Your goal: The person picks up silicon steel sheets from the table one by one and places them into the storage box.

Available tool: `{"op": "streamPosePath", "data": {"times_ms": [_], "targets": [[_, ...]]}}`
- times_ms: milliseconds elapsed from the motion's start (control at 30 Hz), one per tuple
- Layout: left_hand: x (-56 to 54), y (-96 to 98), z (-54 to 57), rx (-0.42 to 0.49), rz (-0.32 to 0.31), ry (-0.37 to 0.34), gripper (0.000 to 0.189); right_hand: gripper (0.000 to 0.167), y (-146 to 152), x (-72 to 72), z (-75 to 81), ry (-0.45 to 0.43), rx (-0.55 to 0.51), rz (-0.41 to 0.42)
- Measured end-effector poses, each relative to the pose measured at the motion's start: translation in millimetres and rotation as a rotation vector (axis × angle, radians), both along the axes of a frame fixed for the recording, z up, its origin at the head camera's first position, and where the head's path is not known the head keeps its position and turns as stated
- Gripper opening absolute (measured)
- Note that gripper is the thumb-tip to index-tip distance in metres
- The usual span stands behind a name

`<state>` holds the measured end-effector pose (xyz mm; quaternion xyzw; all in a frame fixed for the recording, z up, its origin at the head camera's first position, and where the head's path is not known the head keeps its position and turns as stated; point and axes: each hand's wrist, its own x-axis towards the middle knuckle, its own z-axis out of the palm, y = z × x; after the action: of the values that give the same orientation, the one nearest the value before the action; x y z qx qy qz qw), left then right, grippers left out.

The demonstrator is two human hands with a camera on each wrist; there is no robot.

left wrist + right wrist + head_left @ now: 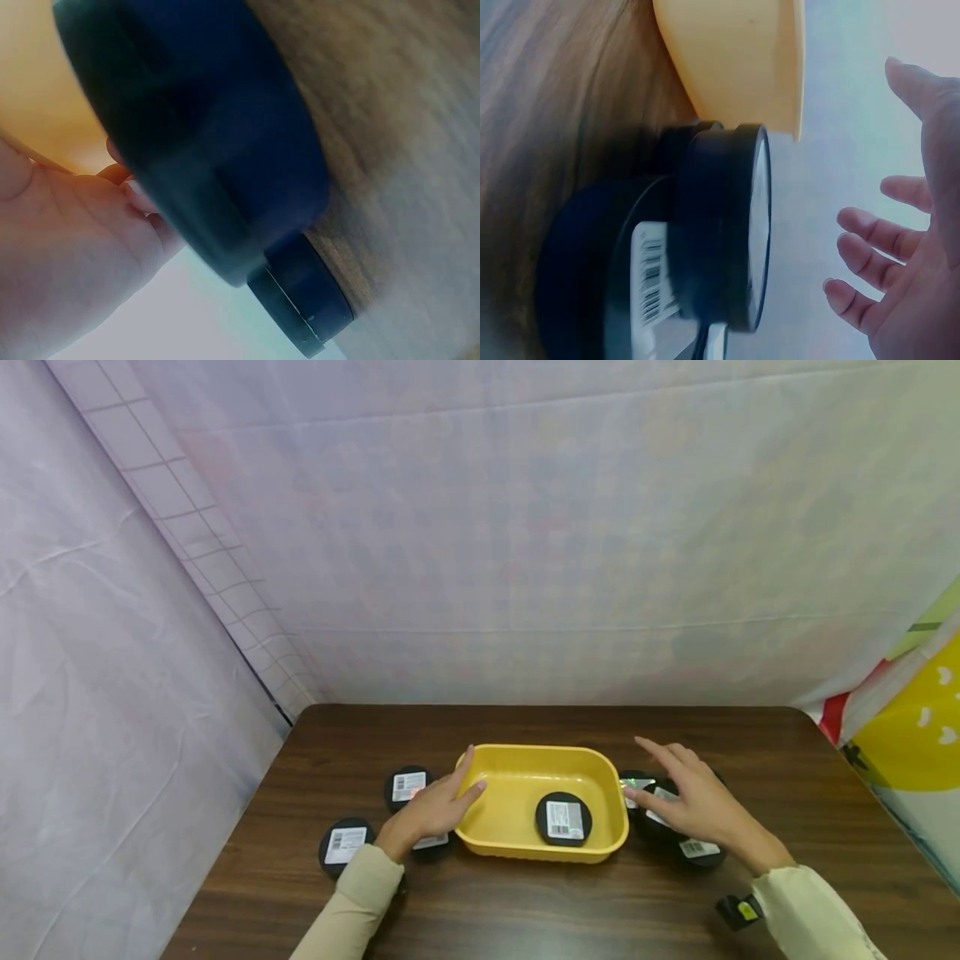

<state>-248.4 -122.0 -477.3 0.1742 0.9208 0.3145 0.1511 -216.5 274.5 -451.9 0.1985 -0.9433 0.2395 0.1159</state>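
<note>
A yellow plastic tray (487, 822) stands on the table, holding one round black container (564, 818) with a white barcode label. My left hand (437, 810) is at the tray's left rim, index finger extended and thumb apart; whether it touches the rim I cannot tell. Under and beside it are labelled black containers (408, 787), one large in the left wrist view (217, 135) and hiding some fingers. To the tray's right, my right hand (697, 797) hovers with spread fingers over a cluster of black containers (701, 852). In the right wrist view its palm (922, 255) holds nothing, apart from the stacked containers (712, 225).
Another labelled black container (347, 846) lies farther left on the brown wooden table (510, 910). A small black object with a yellow mark (738, 912) is by my right sleeve. White cloth (525, 568) hangs behind the table's back edge.
</note>
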Motion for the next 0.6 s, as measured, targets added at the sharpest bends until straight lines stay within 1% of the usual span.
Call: {"op": "streamPosePath", "data": {"times_ms": [200, 300, 500, 600], "targets": [[1.0, -0.1, 0.8, 0.01, 0.001, -0.012, 0.075, 0.081, 11, 4.6, -8.0, 0.067, -0.022, -0.018], [1.4, -0.4, 0.6, 0.007, 0.0, -0.022, 0.076, 0.083, 17, 7.2, -11.8, 0.073, -0.018, -0.026], [0.4, -0.5, 1.3, 0.012, 0.0, -0.012, 0.073, 0.094, 26, 11.2, -17.0, 0.026, 0.036, -0.052], [0.8, -0.5, 1.1, 0.015, 0.001, -0.015, 0.073, 0.096, 29, 13.2, -20.5, -0.006, 0.05, -0.071]]}}
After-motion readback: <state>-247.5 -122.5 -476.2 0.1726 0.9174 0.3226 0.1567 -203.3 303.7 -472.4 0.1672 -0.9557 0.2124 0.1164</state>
